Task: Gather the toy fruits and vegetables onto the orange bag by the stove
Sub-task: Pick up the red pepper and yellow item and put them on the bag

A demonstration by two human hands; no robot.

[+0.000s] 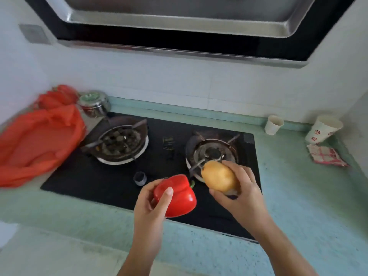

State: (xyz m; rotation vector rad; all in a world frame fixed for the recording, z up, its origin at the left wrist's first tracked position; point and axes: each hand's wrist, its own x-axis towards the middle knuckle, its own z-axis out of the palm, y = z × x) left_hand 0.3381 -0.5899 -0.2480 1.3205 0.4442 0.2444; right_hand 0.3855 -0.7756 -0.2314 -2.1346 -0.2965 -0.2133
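Note:
My left hand [151, 204] grips a shiny red toy bell pepper [179, 196] with a small green stem, held above the front edge of the black stove. My right hand [239, 192] holds a yellow-tan toy potato [219, 176] just in front of the right burner. The orange bag [39, 140] lies spread flat on the counter at the left of the stove, with nothing on its flat middle. Both held toys are well to the right of the bag.
The black glass stove [111, 182] has a left burner [121, 142] and a right burner [213, 152], plus a dark knob [140, 178]. A steel lidded pot [93, 103] stands behind the bag. Two paper cups [273, 124] [323, 129] and a checked cloth [326, 155] sit at the right. A range hood [179, 26] hangs overhead.

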